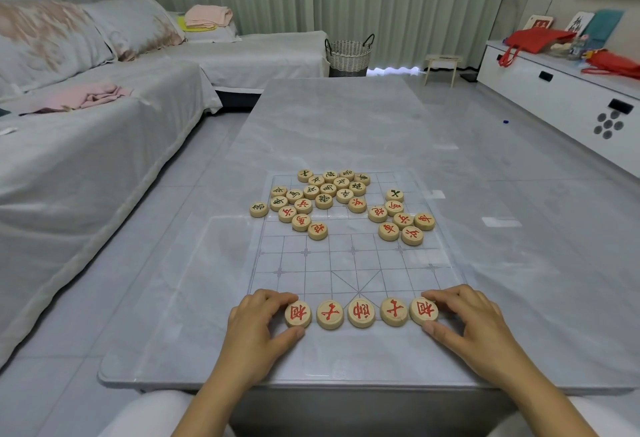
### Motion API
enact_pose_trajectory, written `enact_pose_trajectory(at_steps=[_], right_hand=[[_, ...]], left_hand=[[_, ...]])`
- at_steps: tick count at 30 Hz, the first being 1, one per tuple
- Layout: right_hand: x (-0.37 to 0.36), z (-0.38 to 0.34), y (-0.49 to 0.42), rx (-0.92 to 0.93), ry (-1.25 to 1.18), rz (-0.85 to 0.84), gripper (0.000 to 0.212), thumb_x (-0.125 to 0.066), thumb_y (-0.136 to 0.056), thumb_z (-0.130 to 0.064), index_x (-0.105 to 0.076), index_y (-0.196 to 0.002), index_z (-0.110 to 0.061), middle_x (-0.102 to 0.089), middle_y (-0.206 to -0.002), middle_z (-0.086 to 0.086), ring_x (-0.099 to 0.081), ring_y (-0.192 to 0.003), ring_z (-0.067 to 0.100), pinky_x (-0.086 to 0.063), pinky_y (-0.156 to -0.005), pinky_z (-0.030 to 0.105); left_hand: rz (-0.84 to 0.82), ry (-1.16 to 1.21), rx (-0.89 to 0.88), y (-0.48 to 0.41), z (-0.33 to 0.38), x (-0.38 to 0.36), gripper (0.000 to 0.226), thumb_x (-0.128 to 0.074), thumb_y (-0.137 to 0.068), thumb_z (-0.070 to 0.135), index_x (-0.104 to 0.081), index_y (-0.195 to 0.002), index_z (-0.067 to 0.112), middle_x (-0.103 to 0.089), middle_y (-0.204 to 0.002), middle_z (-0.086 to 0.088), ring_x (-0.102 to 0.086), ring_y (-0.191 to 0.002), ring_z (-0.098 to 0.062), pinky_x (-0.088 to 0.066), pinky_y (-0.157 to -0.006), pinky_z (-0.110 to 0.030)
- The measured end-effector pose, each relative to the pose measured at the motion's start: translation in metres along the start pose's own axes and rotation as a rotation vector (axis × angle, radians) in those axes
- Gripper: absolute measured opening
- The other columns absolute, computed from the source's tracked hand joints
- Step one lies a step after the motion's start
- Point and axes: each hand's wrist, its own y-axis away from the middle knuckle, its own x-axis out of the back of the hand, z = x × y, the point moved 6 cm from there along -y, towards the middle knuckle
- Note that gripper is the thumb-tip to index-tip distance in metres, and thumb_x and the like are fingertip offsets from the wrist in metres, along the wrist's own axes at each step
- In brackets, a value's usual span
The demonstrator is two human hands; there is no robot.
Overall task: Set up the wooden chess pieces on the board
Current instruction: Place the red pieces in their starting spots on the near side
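A clear board [349,256] with a printed grid lies on the grey table. Five round wooden pieces with red characters stand in a row along its near edge. My left hand [258,324] pinches the leftmost red piece [298,313] between fingers and thumb. My right hand [467,320] pinches the rightmost red piece [424,311] the same way. Between them stand three red pieces, the middle one [361,313] at the foot of the diagonal cross. A loose heap of green and red pieces [325,194] covers the far left of the board, and a smaller group [401,218] lies at the right.
The grey marble table [346,131] stretches far ahead. A sofa [86,107] with cushions and pink cloths runs along the left. A white cabinet [561,97] with red bags stands at the right. A woven basket [349,53] and a small stool [440,67] stand beyond the table.
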Motion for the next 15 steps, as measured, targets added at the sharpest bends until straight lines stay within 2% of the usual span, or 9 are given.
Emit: enact_pose_trajectory(at_steps=[4,7,9,13,14,15], right_hand=[[0.0000,-0.0014,-0.0008,-0.014,0.001,-0.016,0.042,-0.060,-0.083,-0.045,-0.049,-0.123,-0.037,-0.045,-0.106,-0.019,-0.038,-0.100,0.001,-0.026,-0.090,0.021],[-0.0004,-0.0015,-0.0007,-0.016,0.001,-0.024,0.042,-0.060,-0.083,-0.044,-0.049,-0.123,-0.037,-0.046,-0.106,-0.019,-0.039,-0.100,0.001,-0.027,-0.090,0.021],[0.0005,-0.0019,-0.0003,-0.018,-0.004,-0.039,0.042,-0.060,-0.082,-0.046,-0.049,-0.122,-0.037,-0.045,-0.105,-0.022,-0.039,-0.098,-0.002,-0.028,-0.090,0.022],[0.0069,-0.0022,-0.0007,-0.039,-0.173,-0.026,0.052,-0.045,-0.064,-0.079,-0.046,-0.107,-0.049,-0.053,-0.099,-0.023,-0.049,-0.095,-0.001,-0.039,-0.088,0.025],[0.0081,-0.0011,-0.0014,-0.050,-0.202,-0.003,0.042,-0.050,-0.067,-0.074,-0.046,-0.103,-0.052,-0.056,-0.097,-0.020,-0.052,-0.094,0.002,-0.043,-0.088,0.027],[0.0084,-0.0003,-0.0014,-0.066,-0.215,-0.001,0.029,-0.057,-0.074,-0.062,-0.045,-0.099,-0.053,-0.057,-0.096,-0.017,-0.053,-0.093,0.004,-0.045,-0.088,0.031]], left_hand=[[-0.005,0.002,0.001,-0.0001,0.0007,0.0001,0.042,-0.069,-0.078,0.037,-0.056,-0.117,0.031,-0.050,-0.108,0.015,-0.046,-0.104,-0.007,-0.039,-0.097,-0.030],[-0.016,0.008,0.001,0.0000,0.0008,0.0001,0.047,-0.063,-0.072,0.049,-0.056,-0.116,0.033,-0.050,-0.106,0.017,-0.046,-0.102,-0.006,-0.039,-0.096,-0.029],[-0.014,0.009,-0.001,-0.0002,0.0013,0.0002,0.047,-0.063,-0.072,0.049,-0.055,-0.116,0.033,-0.049,-0.105,0.018,-0.046,-0.103,-0.006,-0.038,-0.096,-0.029],[-0.002,0.014,-0.001,-0.0006,0.0003,0.0006,0.050,-0.072,-0.075,0.039,-0.050,-0.119,0.035,-0.048,-0.105,0.020,-0.045,-0.104,-0.004,-0.035,-0.096,-0.024],[-0.008,0.025,0.005,-0.0004,0.0001,0.0006,0.053,-0.072,-0.072,0.044,-0.048,-0.119,0.037,-0.047,-0.103,0.024,-0.045,-0.102,-0.003,-0.035,-0.094,-0.022],[-0.014,0.042,0.011,-0.0002,-0.0003,0.0004,0.057,-0.072,-0.067,0.051,-0.046,-0.117,0.040,-0.045,-0.101,0.027,-0.046,-0.100,-0.002,-0.034,-0.092,-0.021]])
